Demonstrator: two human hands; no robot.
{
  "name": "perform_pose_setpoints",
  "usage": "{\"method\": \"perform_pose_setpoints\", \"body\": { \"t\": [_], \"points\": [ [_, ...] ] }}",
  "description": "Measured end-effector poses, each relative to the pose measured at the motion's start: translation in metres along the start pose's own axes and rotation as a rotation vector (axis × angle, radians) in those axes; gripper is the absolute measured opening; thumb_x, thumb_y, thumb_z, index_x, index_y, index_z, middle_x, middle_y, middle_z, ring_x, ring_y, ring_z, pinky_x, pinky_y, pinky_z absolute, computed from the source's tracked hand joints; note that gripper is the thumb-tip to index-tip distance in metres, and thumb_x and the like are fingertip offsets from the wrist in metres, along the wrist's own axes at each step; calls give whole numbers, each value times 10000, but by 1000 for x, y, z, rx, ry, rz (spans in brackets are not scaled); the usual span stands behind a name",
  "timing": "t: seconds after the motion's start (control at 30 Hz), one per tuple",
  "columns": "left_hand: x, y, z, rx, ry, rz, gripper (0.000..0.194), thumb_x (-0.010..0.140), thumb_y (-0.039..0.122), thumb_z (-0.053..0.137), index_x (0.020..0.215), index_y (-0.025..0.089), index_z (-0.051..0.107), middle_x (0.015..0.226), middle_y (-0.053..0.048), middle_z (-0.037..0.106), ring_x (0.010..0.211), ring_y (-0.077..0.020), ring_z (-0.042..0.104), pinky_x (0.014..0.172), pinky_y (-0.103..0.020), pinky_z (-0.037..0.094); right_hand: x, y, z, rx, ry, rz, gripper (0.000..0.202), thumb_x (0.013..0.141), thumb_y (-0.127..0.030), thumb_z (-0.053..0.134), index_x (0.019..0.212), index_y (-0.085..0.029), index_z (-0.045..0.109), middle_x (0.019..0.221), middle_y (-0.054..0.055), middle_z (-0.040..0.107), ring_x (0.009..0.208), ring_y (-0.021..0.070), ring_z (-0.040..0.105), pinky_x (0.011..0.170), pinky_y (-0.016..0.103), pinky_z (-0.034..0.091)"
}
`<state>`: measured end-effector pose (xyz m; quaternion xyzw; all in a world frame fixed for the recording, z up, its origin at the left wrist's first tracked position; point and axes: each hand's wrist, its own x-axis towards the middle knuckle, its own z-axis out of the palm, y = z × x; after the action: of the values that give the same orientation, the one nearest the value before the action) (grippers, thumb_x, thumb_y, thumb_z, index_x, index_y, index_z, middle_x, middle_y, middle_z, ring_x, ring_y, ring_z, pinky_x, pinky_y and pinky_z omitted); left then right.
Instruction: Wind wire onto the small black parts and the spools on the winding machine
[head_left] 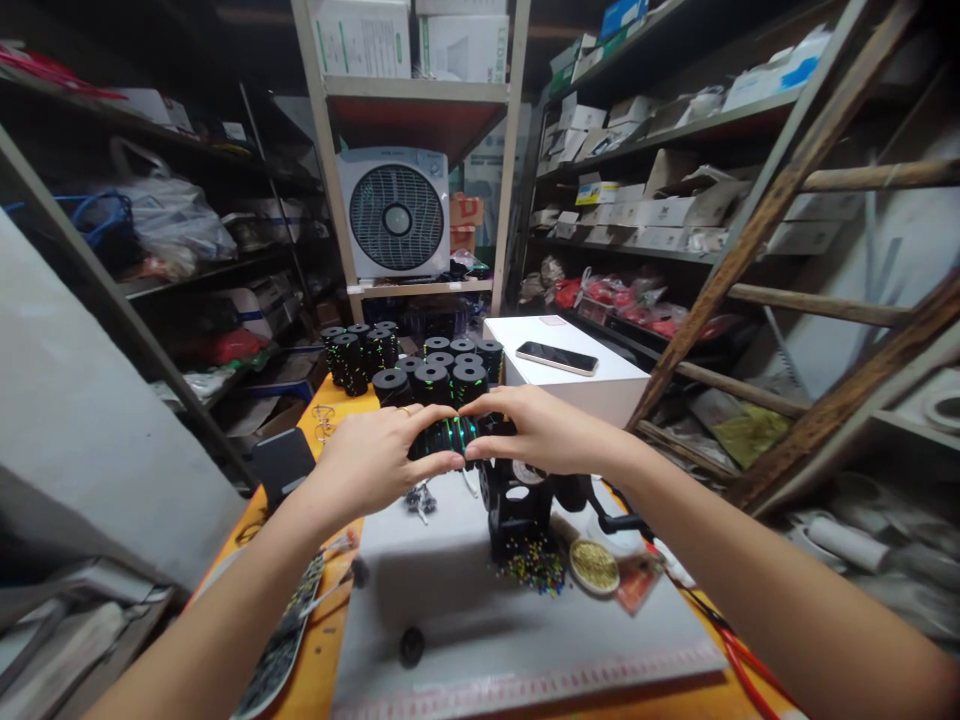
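Note:
Both my hands are around a black foam spool (442, 436) with bright green and bluish bits along its windings. My left hand (375, 447) grips its left end between thumb and fingers. From the right, my right hand (536, 430) closes on it, the fingertips of the two hands nearly meeting. The spool sits beside a black hand-crank winder (517, 505), whose crank handle (619, 522) sticks out under my right forearm. Whether the spool is fixed on the winder is hidden by my hand. Several similar black spools (433, 373) stand upright behind my hands.
A phone (557, 357) lies on a white box (630, 378) at the back right. Colored beads (536, 567) and a dish of golden bits (595, 567) are right of center. A tray of dark pieces (277, 650) stands left; a wooden ladder (750, 240) leans right.

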<state>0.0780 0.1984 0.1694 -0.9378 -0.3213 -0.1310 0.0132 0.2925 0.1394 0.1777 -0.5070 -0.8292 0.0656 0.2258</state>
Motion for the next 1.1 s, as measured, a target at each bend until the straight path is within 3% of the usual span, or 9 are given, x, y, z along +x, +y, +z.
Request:
{"method": "perform_pose_setpoints", "body": {
  "t": [0.1, 0.27, 0.37, 0.5, 0.63, 0.8, 0.93, 1.03, 1.1],
  "points": [
    [-2, -3, 0, -191, 103, 62, 554, 855, 628, 438, 1284, 293, 537, 1268, -71, 642, 1108, -328, 596, 898, -469, 450, -1, 3, 2, 39, 11, 18, 467, 827, -488, 644, 1182, -185, 639, 1107, 93, 699, 994, 243, 641, 837, 339, 486],
    [-12, -15, 6, -1199, 833, 213, 445, 950, 502, 333, 1026, 243, 688, 1113, -44, 701, 1184, -263, 557, 1074, -453, 347, 8, -2, 0, 74, 82, 42, 406, 976, -408, 411, 1250, -155, 570, 1264, 100, 621, 1152, 215, 574, 972, 358, 435],
    [-15, -29, 11, -1762, 1018, 140, 490, 953, 497, 316, 932, 210, 713, 862, -23, 761, 1112, -255, 617, 1053, -459, 389, 35, -18, 1, 95, 70, -3, 391, 999, -355, 343, 1252, -153, 563, 1288, 92, 605, 1187, 200, 547, 1009, 348, 402],
    [-15, -49, 16, -2207, 1013, -30, 511, 950, 503, 299, 896, 215, 718, 772, 2, 777, 989, -166, 680, 1000, -354, 449, 90, -48, 16, 123, -164, -124, 407, 938, -476, 459, 1173, -190, 628, 1201, 51, 664, 1071, 196, 615, 917, 287, 458],
    [-11, -60, 22, -2243, 1003, -63, 539, 977, 445, 223, 886, 239, 713, 731, 27, 770, 907, -91, 691, 979, -275, 452, 129, -62, 39, 86, -417, -154, 609, 737, -649, 633, 1063, -138, 681, 991, 94, 727, 856, 241, 665, 719, 292, 497],
    [-22, -61, 18, -2124, 979, -80, 381, 955, 387, 341, 897, 258, 694, 752, 28, 746, 883, -93, 672, 975, -291, 446, 128, -58, 49, 86, -466, -136, 631, 771, -697, 546, 1117, -179, 649, 1048, 61, 703, 912, 221, 637, 746, 271, 462],
    [-66, -44, 18, -1889, 927, -109, 185, 900, 404, 491, 913, 309, 649, 754, 69, 671, 745, -84, 619, 794, -230, 490, 122, -57, 48, 88, -455, -99, 617, 744, -725, 547, 1020, -188, 675, 985, 49, 706, 861, 215, 627, 695, 270, 445],
    [-106, -19, 42, -1679, 638, -205, 65, 846, 263, 614, 877, 257, 670, 737, 32, 661, 621, -105, 569, 603, -218, 461, 122, -59, 50, 99, -437, -91, 594, 752, -708, 551, 1009, -189, 685, 974, 52, 706, 838, 208, 620, 679, 271, 437],
    [-127, -1, 68, -1514, 359, -253, 188, 706, 177, 738, 889, 215, 719, 827, -49, 714, 737, -198, 615, 675, -303, 486, 121, -60, 51, 109, -420, -89, 565, 766, -679, 558, 1011, -189, 693, 959, 53, 710, 826, 203, 617, 681, 272, 438]
  ]
}}
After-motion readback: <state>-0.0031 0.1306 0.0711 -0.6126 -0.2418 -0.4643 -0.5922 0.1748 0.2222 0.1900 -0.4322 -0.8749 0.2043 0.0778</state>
